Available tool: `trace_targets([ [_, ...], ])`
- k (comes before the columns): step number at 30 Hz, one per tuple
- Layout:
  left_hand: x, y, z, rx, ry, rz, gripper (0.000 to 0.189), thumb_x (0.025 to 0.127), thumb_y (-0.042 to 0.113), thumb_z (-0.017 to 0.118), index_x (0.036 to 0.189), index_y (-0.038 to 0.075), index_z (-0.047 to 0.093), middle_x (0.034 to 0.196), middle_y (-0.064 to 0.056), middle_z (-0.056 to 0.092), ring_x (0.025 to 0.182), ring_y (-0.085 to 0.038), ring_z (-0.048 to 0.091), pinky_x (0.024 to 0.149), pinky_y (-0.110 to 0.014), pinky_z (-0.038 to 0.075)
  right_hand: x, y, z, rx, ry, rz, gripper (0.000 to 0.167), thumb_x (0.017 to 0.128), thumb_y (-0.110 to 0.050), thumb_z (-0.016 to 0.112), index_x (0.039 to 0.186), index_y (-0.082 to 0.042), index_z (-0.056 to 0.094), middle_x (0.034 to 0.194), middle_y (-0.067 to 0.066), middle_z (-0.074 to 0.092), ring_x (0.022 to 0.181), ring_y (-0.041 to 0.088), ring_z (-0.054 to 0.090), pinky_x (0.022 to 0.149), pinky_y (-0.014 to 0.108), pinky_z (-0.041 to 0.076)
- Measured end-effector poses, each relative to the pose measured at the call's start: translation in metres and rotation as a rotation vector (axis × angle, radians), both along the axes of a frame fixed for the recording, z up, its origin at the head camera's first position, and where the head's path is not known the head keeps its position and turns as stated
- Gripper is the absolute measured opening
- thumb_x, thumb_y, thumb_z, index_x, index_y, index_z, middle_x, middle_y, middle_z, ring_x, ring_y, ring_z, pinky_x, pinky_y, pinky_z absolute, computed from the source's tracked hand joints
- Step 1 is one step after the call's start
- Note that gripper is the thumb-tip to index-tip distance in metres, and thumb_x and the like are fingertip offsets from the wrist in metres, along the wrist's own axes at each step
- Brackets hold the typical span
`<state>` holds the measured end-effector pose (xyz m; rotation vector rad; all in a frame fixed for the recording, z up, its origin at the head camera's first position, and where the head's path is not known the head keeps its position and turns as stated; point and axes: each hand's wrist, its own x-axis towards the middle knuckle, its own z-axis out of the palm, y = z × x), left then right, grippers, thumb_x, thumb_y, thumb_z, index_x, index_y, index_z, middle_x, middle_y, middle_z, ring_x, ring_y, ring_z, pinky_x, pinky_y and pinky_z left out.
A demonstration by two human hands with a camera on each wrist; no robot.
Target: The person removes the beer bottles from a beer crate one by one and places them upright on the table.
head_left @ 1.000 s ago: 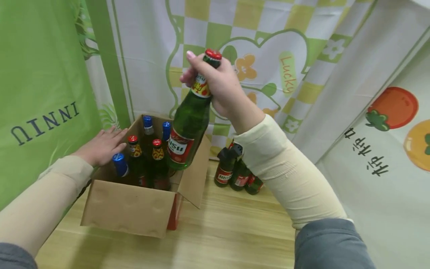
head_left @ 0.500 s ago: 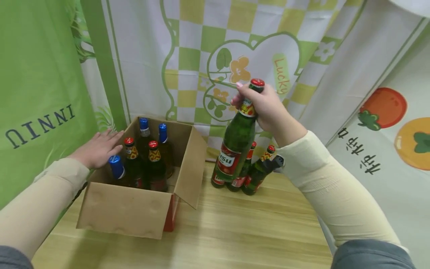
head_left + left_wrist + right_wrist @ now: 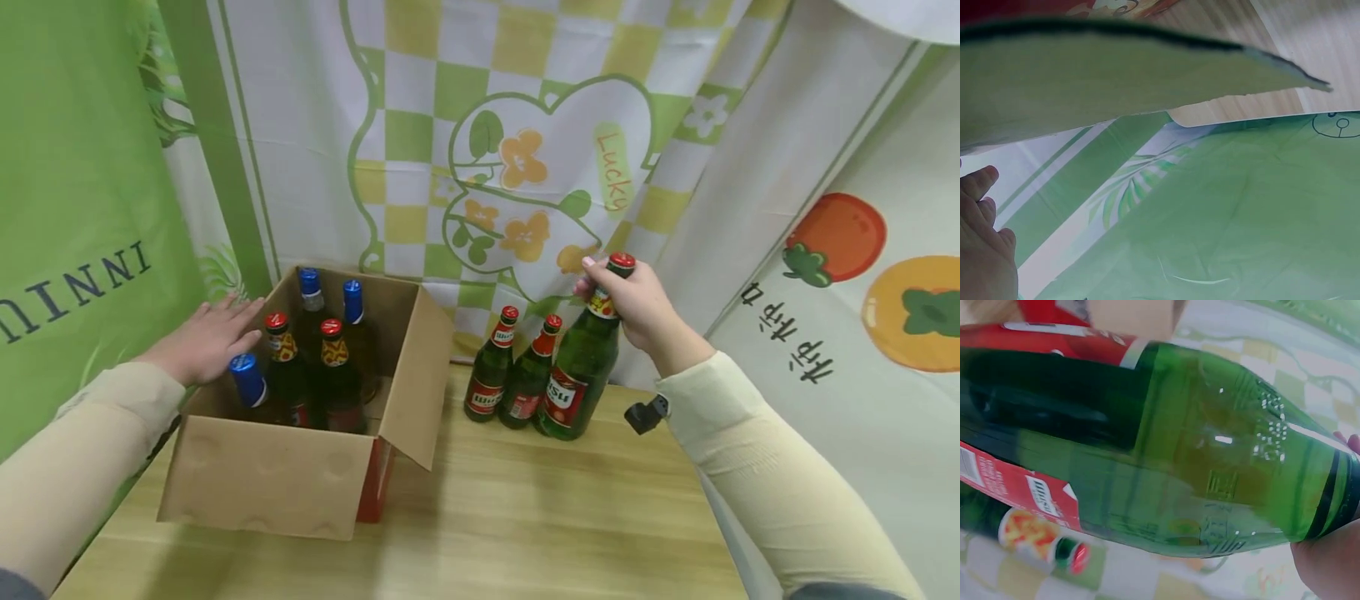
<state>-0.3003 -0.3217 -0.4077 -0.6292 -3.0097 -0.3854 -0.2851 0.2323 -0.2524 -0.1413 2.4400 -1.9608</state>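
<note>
My right hand grips a large green beer bottle by the neck, under its red cap. The bottle leans slightly, its base at the table beside two smaller green beer bottles; whether it bears fully on the table I cannot tell. In the right wrist view the green bottle fills most of the frame. My left hand rests with straight fingers on the left edge of an open cardboard box. Inside the box stand several bottles, some with blue tops, others with red caps.
A side flap of the box sticks out toward the small bottles. The wooden table runs up to a checked curtain behind. A green cloth hangs at the left, a fruit-printed one at the right.
My right hand has carried the large green bottle from above the box rightward and down to the table, right of the two small bottles. My left hand has stayed on the box edge.
</note>
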Motion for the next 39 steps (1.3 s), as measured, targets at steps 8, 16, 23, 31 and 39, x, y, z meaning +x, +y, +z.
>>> trace_targets([
  [8,0.004,0.002,0.001,-0.054,-0.049,0.006,0.063,0.114,0.032,0.034,0.157,-0.013,0.025,0.157,-0.04,0.025,0.147,-0.061,0.01,0.117,-0.072,0.008,-0.004,0.042,-0.018,0.03,-0.022,-0.08,0.025,0.105,-0.028,0.062,0.092,-0.008,0.065,0.077,-0.008,0.071,0.079,0.007,0.069,0.076,0.021,0.058],
  [16,0.009,-0.004,0.006,-0.081,-0.022,0.013,0.062,0.114,0.031,0.033,0.156,-0.014,0.026,0.158,-0.04,0.022,0.147,-0.061,0.011,0.117,-0.073,0.007,-0.009,0.071,-0.044,0.021,-0.044,-0.175,0.024,0.106,-0.03,0.061,0.088,-0.017,0.07,0.079,-0.011,0.071,0.081,0.006,0.067,0.074,0.018,0.056],
  [23,0.012,-0.003,0.004,-0.075,-0.036,0.02,0.063,0.114,0.033,0.032,0.156,-0.014,0.025,0.159,-0.04,0.021,0.148,-0.059,0.008,0.118,-0.072,0.005,-0.019,0.09,-0.068,0.136,-0.052,-0.242,0.031,0.107,-0.036,0.056,0.091,-0.013,0.07,0.078,-0.014,0.069,0.083,0.005,0.064,0.073,0.016,0.053],
  [31,0.013,0.0,0.005,-0.076,-0.031,0.019,0.063,0.114,0.032,0.033,0.156,-0.014,0.026,0.159,-0.04,0.021,0.148,-0.059,0.009,0.118,-0.071,0.005,-0.035,0.103,-0.096,0.157,-0.109,-0.367,0.036,0.106,-0.045,0.056,0.088,-0.018,0.073,0.073,-0.018,0.067,0.087,0.003,0.06,0.083,0.019,0.048],
  [39,0.005,-0.001,0.002,-0.05,-0.002,0.004,0.063,0.114,0.034,0.033,0.156,-0.012,0.028,0.158,-0.04,0.024,0.148,-0.059,0.011,0.117,-0.073,0.007,-0.053,0.114,-0.137,0.133,-0.083,-0.533,0.041,0.106,-0.043,0.053,0.107,-0.005,0.067,0.086,-0.012,0.062,0.116,0.019,0.054,0.102,0.037,0.044],
])
